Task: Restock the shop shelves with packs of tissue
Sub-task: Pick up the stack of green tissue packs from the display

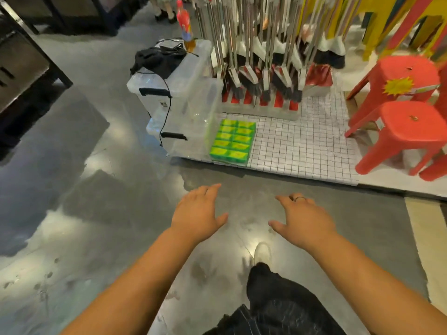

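My left grip (197,211) and right grip (304,221) hang spread wide over the grey floor (72,189), holding nothing. One bright green film-wrapped block of tissue packs (232,141) sits on the white grid-lined low shelf (302,146), just beside the clear plastic storage box (183,97). I judge restocking barely begun, with most packs still to fetch.

Bright, even indoor light falls from overhead. The polished grey floor (135,209) throws back soft white glare patches, strongest beside the white shoe (262,252) and at the left, between dark soft-edged shadows. The left hand (197,213) and right hand (304,221) are evenly lit and fairly sharp. Broom handles (244,32) at the top smear with blur. Wide-angle distortion bends the edges.
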`<action>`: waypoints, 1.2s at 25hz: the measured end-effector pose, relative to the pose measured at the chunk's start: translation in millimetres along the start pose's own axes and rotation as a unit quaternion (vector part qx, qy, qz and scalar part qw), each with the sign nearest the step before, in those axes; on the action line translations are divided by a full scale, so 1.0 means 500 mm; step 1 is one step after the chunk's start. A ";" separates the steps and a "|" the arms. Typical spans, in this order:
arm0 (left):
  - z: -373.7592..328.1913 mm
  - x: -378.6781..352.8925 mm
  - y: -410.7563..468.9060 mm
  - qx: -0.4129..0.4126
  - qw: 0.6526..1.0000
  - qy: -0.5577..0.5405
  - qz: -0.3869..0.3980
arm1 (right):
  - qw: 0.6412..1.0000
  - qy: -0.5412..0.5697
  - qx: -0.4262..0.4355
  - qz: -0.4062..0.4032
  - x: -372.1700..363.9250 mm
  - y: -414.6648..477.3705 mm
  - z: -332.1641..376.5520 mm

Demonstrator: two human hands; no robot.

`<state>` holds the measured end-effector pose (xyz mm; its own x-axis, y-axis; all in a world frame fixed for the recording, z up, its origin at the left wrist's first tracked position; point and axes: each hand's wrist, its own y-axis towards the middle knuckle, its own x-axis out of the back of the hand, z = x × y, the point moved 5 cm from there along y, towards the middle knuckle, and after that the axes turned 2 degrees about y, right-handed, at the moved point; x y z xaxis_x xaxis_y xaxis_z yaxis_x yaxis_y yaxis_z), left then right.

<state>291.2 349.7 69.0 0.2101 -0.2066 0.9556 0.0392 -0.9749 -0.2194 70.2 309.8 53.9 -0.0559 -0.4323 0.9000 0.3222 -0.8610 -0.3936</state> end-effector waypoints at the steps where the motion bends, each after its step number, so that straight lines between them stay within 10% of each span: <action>1: 0.009 0.010 0.066 0.010 1.000 -0.007 0.007 | 1.000 -0.006 0.009 0.008 0.028 0.076 -0.004; 17: 0.287 -0.016 0.959 0.098 0.981 -0.146 0.081 | 0.994 -0.039 -0.002 0.106 0.181 1.122 0.044; 30: 0.364 -0.630 1.341 0.273 0.935 -0.151 0.166 | 0.982 -0.073 0.069 0.161 -0.231 1.839 -0.091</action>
<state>429.0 -223.5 -415.0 0.5626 -0.3773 0.7356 0.3986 -0.6557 -0.6412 330.1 -444.0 -420.2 0.2030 -0.6247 0.7540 0.4271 -0.6365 -0.6423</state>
